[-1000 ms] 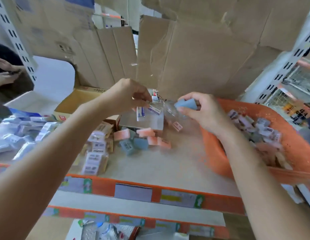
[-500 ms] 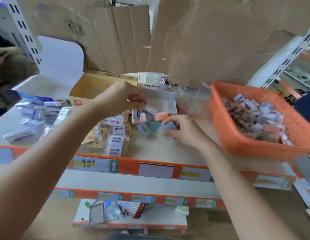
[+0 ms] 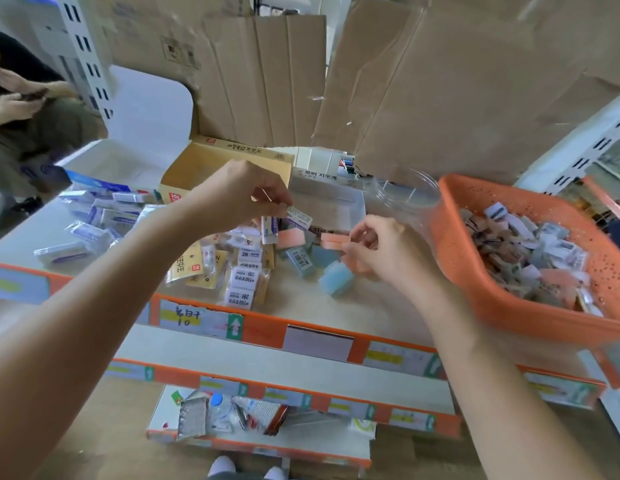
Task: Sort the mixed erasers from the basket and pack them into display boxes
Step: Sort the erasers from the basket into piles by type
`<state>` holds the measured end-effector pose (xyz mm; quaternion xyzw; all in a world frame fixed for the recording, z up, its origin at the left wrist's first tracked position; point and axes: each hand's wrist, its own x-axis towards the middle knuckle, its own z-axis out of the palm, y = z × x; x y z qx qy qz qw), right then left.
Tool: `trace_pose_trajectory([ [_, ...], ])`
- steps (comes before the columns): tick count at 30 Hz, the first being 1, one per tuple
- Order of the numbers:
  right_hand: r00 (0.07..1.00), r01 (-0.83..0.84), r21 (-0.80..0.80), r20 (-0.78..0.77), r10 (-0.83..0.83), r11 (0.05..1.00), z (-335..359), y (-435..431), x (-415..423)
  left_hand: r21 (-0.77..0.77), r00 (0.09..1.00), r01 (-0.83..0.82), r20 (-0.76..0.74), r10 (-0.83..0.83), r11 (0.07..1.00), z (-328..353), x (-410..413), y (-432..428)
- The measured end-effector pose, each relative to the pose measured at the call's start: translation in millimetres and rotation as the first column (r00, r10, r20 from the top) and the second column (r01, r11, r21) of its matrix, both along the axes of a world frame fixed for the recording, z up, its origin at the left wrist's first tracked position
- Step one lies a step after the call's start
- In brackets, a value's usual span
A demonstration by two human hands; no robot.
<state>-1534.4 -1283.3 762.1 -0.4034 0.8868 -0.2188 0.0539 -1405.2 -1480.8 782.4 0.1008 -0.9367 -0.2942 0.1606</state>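
Note:
My left hand (image 3: 239, 192) hovers over the shelf and pinches white sleeved erasers (image 3: 287, 220), one of them hanging down. My right hand (image 3: 381, 251) pinches a pink eraser (image 3: 334, 241) just above a small pile of blue erasers (image 3: 336, 278) and a pink eraser (image 3: 290, 238). The orange basket (image 3: 474, 271) at the right holds several mixed erasers. An open yellow display box (image 3: 197, 168) and a white display box (image 3: 336, 202) stand behind the pile.
Packs of 2B erasers (image 3: 241, 282) lie at the shelf's front edge. Wrapped white erasers (image 3: 90, 226) are spread at the left. A clear plastic tub (image 3: 405, 195) sits beside the basket. Cardboard sheets rise behind. A seated person (image 3: 27, 109) is at far left.
My right hand set down the blue eraser on the pile and now holds a pink one. My left hand stays over the pile with the white erasers. The view has tilted down.

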Motion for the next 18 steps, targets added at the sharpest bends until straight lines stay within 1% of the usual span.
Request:
trace_pose_trajectory([
  [3,1.000,-0.018,-0.060,-0.006,0.018,0.998,9.7,-9.9,2.4,-0.001,1.000,-0.012,-0.010,0.012,1.000,-0.7,6.6,-13.0],
  [6,1.000,-0.029,-0.089,0.006,0.029,0.996,10.2,-22.2,7.6,0.056,1.000,-0.019,-0.011,0.020,0.998,-2.1,15.8,-31.3],
  [10,0.989,-0.005,-0.176,0.142,0.031,0.984,11.5,-51.9,24.8,0.004,1.000,0.006,-0.013,-0.006,1.000,5.3,28.7,-58.3],
  [15,0.999,0.012,-0.161,0.048,-0.004,0.987,22.4,-91.1,50.7,-0.016,0.999,0.042,-0.015,-0.042,0.999,14.4,52.1,-100.5],
  [18,0.999,0.031,-0.164,0.044,-0.024,0.986,24.0,-112.8,67.3,0.001,0.999,0.046,-0.018,-0.046,0.999,12.5,68.0,-127.6],
])
